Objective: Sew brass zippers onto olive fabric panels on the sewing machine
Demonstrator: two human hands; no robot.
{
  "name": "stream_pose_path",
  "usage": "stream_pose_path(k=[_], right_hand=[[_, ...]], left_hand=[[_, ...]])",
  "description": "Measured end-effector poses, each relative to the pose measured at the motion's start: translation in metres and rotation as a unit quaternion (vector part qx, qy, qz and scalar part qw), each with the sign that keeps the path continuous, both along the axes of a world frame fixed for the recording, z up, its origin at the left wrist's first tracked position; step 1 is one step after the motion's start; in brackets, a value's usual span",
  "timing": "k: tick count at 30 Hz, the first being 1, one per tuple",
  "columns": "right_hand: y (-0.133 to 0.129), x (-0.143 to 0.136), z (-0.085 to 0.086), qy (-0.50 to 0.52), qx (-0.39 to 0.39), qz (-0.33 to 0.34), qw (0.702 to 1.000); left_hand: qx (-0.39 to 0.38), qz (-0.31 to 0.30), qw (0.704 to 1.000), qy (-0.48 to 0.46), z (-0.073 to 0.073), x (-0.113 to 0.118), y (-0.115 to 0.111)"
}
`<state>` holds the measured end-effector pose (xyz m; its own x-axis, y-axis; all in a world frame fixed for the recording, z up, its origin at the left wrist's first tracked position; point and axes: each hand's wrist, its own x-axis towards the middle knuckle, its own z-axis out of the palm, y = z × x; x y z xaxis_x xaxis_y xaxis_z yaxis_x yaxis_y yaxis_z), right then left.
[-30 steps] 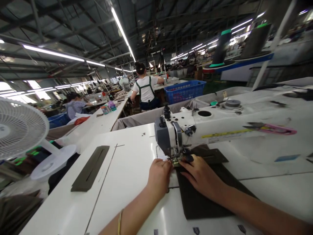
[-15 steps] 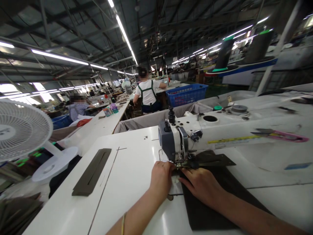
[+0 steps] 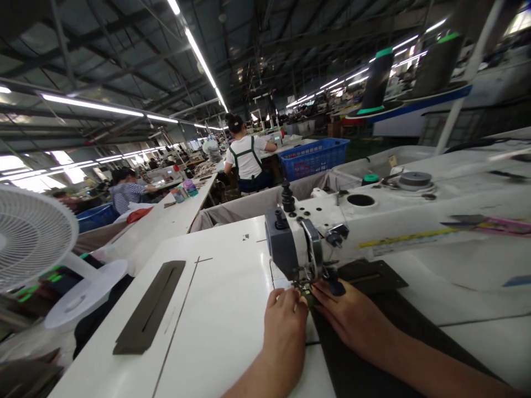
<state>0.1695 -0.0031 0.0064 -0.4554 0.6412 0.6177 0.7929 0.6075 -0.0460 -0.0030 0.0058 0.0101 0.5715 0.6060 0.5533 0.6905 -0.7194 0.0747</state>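
A white and grey sewing machine stands on the white table, with dark fabric under its needle area and spreading to the right and front. My left hand is at the left of the presser foot, its fingers bent together at the fabric edge; what they grip is too small to make out. My right hand lies on the dark fabric right of the foot, fingertips close to the needle and partly hidden by a machine part. A stack of dark slotted pieces lies on the left.
A white fan stands at the far left. Snips and a yellow tape are on the machine arm. Behind the table are a blue basket, a seated person in white and another in stripes.
My left hand has shifted slightly right and toward me, with its fingers more curled. My right hand is nearer the needle area. The view has shifted a little.
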Motion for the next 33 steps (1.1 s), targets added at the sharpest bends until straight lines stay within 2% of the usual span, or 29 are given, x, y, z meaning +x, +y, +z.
stream_pose_path(k=[3,5,8,15,33], right_hand=[[0.005,0.005,-0.002,0.018,-0.050,0.023,0.998],[0.005,0.006,-0.001,0.028,-0.067,0.026,0.997],[0.004,0.007,0.000,0.035,-0.069,0.029,0.997],[0.004,0.008,0.000,0.016,-0.063,0.042,0.997],[0.008,0.003,0.005,0.032,-0.064,0.016,0.997]], left_hand=[[0.041,0.025,0.999,0.008,0.003,0.002,-0.003],[0.044,0.020,0.999,0.010,0.004,0.002,-0.003],[0.036,-0.004,0.999,0.016,0.004,0.003,-0.001],[0.077,-0.009,0.997,0.028,0.006,0.006,0.003],[0.008,-0.019,0.998,0.060,0.011,0.003,0.012]])
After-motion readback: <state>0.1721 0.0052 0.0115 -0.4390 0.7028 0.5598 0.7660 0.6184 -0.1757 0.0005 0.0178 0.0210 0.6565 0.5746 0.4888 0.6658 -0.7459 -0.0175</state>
